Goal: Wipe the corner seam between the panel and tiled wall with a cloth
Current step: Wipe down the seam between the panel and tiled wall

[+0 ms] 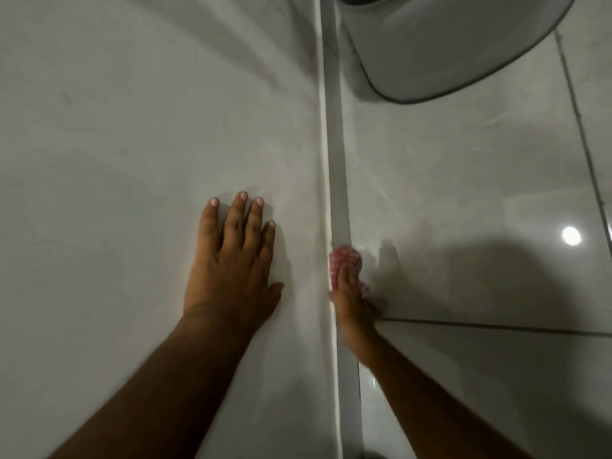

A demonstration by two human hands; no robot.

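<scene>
Two hands, left hand (231, 260) flat on panel (132, 127), fingers wide, right hand (351, 299) fingers pinching pink cloth (344, 260) against seam (334, 160).

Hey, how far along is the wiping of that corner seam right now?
Under way. The right hand presses a pink cloth against the corner seam, beside the tiled wall, while the left hand lies flat on the panel. Nothing shows which stretches are already wiped. The seam runs well above and below the cloth.
</scene>
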